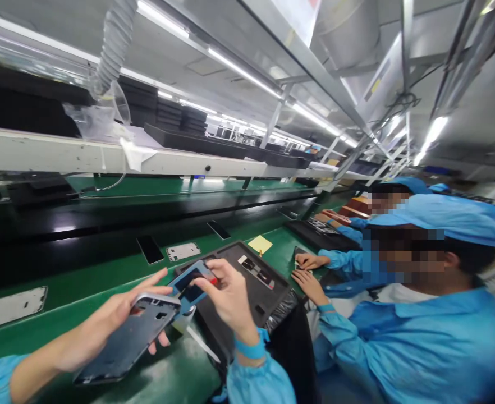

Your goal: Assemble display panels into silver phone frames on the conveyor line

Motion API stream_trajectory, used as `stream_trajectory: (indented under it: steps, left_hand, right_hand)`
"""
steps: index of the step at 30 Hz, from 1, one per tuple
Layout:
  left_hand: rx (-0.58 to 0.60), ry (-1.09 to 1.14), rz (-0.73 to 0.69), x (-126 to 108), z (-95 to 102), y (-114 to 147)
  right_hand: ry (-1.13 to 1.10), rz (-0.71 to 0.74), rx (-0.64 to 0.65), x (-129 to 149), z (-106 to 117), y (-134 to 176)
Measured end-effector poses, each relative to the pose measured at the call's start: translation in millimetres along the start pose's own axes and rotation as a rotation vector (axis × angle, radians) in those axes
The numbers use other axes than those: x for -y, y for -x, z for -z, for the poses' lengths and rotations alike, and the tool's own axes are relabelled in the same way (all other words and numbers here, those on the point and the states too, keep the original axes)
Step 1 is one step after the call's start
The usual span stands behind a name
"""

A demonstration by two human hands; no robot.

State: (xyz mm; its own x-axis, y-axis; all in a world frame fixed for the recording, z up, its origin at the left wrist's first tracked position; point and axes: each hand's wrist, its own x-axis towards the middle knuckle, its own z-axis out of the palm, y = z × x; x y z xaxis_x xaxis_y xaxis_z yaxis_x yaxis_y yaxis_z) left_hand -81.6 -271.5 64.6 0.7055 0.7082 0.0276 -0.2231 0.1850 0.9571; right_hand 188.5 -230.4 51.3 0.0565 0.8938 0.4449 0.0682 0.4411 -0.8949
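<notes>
My left hand [113, 314] is closed around a grey phone housing [125, 342], which is tilted over the green bench, its frame edge facing up. My right hand [230, 289] pinches a flat blue-edged piece [179, 286] with a dark middle and a red spot near the fingertips. That piece sits just beyond the top end of the housing, close to my left fingers; whether the two touch I cannot tell. Below my right hand lies a thin white strip [203, 343], partly over the edge of the black foam tray [234, 258].
A small phone part [256, 272] lies in the tray. Beyond are a yellow note [260, 244], dark panels [150, 249] and white phone frames [183, 251]. At right, a co-worker's hands [310, 278] work close by. A shelf [188, 163] runs above the bench.
</notes>
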Motion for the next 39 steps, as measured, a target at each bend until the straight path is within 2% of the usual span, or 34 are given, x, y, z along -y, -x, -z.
stream_trajectory:
  steps: [3, 5, 8, 11, 14, 18, 21, 25, 28, 32, 34, 37, 39]
  left_hand:
    - [0.041, 0.149, 0.083, 20.5, 6.7, 19.1]
    - [0.048, 0.215, 0.075, 33.4, 16.6, 31.8]
    - [-0.018, 0.113, 0.032, 44.1, 34.0, 52.4]
    - [-0.080, -0.204, -0.028, 43.4, 49.8, 73.8]
    - [-0.089, -0.477, -0.060, 40.1, 63.5, 91.1]
    - [-0.071, -0.621, -0.059, 41.1, 77.6, 102.2]
    - [-0.062, -0.755, -0.035, 44.3, 84.9, 102.5]
    - [-0.094, -0.986, -0.073, 47.8, 89.6, 96.9]
    - [-0.076, -1.052, -0.057, 46.9, 88.5, 91.3]
    - [-0.075, -0.958, -0.060, 39.7, 91.3, 85.6]
    - [-0.180, -0.845, -0.102, 35.0, 99.2, 85.0]
    - [-0.401, -0.484, -0.176, 26.9, 115.7, 87.2]
    - [-0.431, -0.136, -0.221, 20.0, 123.7, 90.1]
  right_hand:
    - [-0.248, -0.022, -0.158, -12.8, -81.3, 17.3]
    - [-0.322, -0.040, -0.266, -20.4, -120.2, 27.0]
    - [-0.286, -0.082, -0.347, -24.8, -155.7, 38.2]
    - [-0.227, -0.119, -0.334, -23.2, -172.1, 46.8]
    - [-0.247, -0.121, -0.328, -19.5, -179.4, 52.8]
    - [-0.274, -0.089, -0.345, -11.4, -184.4, 55.8]
    - [-0.245, -0.096, -0.258, -5.7, -190.8, 53.4]
    - [-0.234, -0.082, -0.244, -5.1, -202.1, 45.4]
    - [-0.215, -0.055, -0.209, -7.2, -203.0, 38.3]
    - [-0.152, -0.023, -0.134, -17.3, -185.0, 34.0]
    - [-0.100, -0.022, -0.112, -31.9, -171.4, 38.7]
    - [0.127, -0.109, 0.012, -68.9, -156.2, 58.6]
    - [0.358, -0.186, 0.171, -98.1, -153.7, 77.0]
